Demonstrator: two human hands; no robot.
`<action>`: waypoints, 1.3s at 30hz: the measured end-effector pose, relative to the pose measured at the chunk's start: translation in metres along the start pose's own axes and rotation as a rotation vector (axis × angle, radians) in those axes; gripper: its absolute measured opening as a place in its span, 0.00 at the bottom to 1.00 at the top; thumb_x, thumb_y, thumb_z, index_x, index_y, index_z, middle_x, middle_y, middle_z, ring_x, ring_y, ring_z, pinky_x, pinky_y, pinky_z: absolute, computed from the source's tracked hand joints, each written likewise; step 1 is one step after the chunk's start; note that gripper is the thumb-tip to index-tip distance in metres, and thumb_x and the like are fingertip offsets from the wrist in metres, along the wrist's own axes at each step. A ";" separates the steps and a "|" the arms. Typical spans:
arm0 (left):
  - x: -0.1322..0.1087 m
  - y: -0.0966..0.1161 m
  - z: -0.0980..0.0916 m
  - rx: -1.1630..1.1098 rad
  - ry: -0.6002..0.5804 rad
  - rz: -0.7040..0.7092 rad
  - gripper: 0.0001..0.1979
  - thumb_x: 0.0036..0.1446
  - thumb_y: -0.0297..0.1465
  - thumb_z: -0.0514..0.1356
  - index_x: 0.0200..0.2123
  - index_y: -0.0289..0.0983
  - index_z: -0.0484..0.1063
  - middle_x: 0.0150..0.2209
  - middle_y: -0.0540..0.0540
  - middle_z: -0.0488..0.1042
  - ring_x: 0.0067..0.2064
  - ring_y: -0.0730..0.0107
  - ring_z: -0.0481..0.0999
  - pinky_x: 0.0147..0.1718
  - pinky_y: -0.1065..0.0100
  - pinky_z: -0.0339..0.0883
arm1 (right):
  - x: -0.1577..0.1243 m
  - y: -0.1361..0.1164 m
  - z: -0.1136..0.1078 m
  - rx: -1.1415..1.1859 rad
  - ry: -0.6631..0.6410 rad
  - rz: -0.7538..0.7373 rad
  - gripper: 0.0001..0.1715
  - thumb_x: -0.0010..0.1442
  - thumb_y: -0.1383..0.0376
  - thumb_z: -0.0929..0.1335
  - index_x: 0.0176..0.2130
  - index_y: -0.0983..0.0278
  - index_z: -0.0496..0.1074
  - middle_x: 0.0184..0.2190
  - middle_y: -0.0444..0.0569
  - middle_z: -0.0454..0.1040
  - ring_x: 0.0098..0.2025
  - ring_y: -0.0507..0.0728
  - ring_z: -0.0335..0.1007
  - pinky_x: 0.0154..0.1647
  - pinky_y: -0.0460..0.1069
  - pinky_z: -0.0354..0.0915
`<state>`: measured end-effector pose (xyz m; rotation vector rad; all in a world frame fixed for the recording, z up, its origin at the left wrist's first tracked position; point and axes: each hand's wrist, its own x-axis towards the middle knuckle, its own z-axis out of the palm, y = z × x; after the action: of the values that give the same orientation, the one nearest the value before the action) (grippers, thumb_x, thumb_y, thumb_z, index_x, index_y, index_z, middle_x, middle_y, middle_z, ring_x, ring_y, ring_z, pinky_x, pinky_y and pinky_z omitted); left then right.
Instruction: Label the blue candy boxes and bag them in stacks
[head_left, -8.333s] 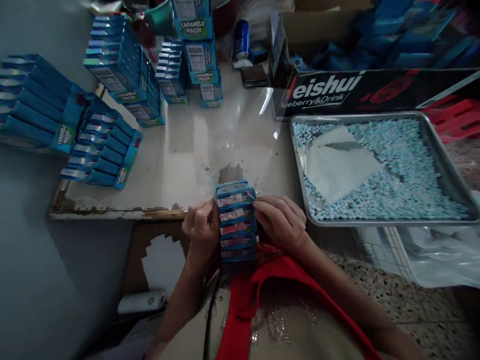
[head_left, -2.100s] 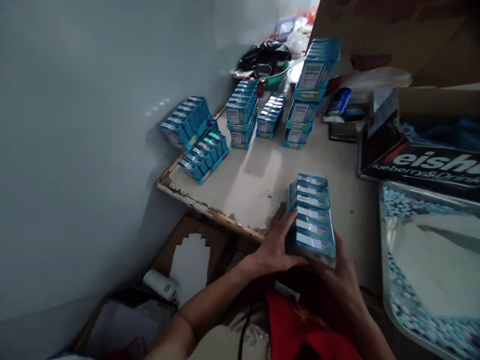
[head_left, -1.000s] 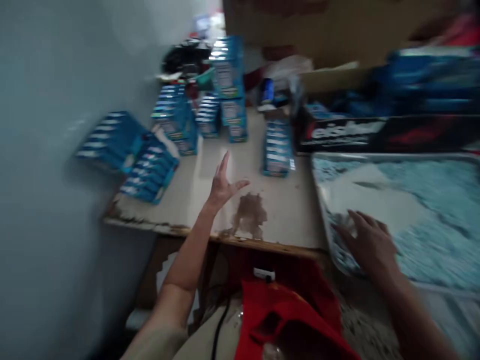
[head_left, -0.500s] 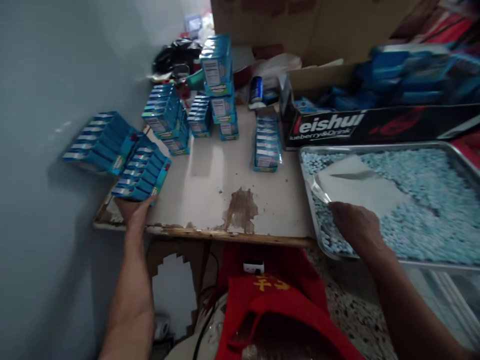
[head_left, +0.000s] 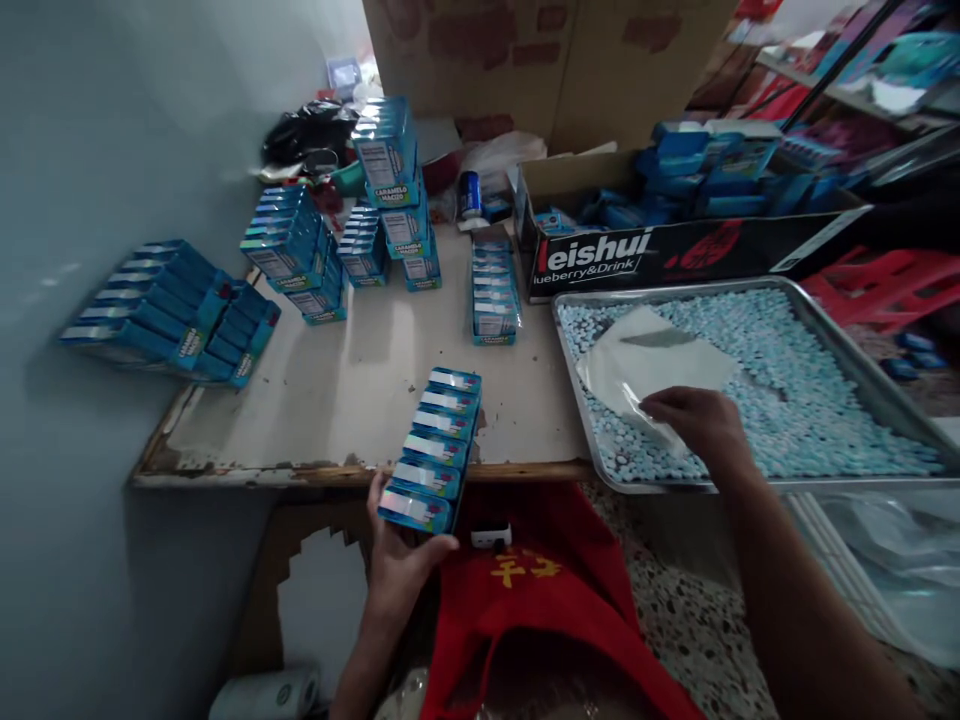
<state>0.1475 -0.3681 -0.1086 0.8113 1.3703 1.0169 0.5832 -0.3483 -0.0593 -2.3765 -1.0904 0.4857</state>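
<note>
My left hand (head_left: 397, 560) grips the near end of a row of several small blue candy boxes (head_left: 433, 447), which rests on the front edge of the worn white table (head_left: 330, 400). My right hand (head_left: 697, 420) is closed on a clear plastic bag (head_left: 645, 370) lying on the blue candies in the metal tray (head_left: 885, 395). A wrapped pack of blue boxes (head_left: 493, 292) lies further back on the table, beside the black carton.
Stacks of blue boxes (head_left: 292, 250) stand at the table's back and left (head_left: 165, 320). A black carton (head_left: 675, 250) holding more blue boxes sits behind the tray. A grey wall is at left. A tape roll (head_left: 262, 692) lies on the floor. Red cloth (head_left: 540, 600) covers my lap.
The wrapped pack I held now lies at the back of the table. My left hand took a fresh row of boxes from the left pile to the front edge. My right hand took hold of the plastic bag.
</note>
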 end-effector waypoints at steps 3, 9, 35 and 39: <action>0.002 0.017 0.001 -0.046 0.044 -0.067 0.46 0.47 0.61 0.69 0.64 0.49 0.64 0.70 0.41 0.64 0.69 0.43 0.69 0.63 0.50 0.70 | -0.009 -0.012 -0.013 0.188 0.218 0.010 0.14 0.53 0.53 0.75 0.32 0.61 0.82 0.29 0.53 0.82 0.35 0.65 0.78 0.39 0.56 0.67; -0.005 0.025 0.000 -0.048 -0.016 -0.171 0.59 0.44 0.48 0.78 0.73 0.47 0.53 0.66 0.35 0.69 0.66 0.41 0.73 0.64 0.48 0.68 | -0.050 -0.086 -0.025 0.192 0.722 -0.381 0.17 0.63 0.52 0.74 0.33 0.62 0.80 0.30 0.54 0.80 0.29 0.59 0.72 0.37 0.54 0.66; 0.173 0.088 0.025 1.413 -0.222 0.865 0.12 0.69 0.32 0.59 0.37 0.35 0.82 0.37 0.39 0.79 0.39 0.58 0.78 0.36 0.62 0.67 | -0.004 -0.239 0.170 -0.186 -0.627 -0.944 0.09 0.50 0.74 0.74 0.24 0.64 0.73 0.23 0.39 0.73 0.28 0.49 0.65 0.30 0.44 0.52; 0.163 0.069 0.028 1.334 -0.158 1.084 0.14 0.71 0.29 0.56 0.34 0.36 0.80 0.37 0.40 0.79 0.40 0.61 0.77 0.35 0.64 0.63 | -0.001 -0.215 0.160 -0.150 -0.659 -0.832 0.03 0.57 0.67 0.74 0.31 0.64 0.78 0.29 0.42 0.78 0.32 0.51 0.70 0.32 0.45 0.55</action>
<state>0.1564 -0.1890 -0.1061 2.7516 1.3476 0.6051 0.3727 -0.1827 -0.0711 -1.6360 -2.3028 0.8983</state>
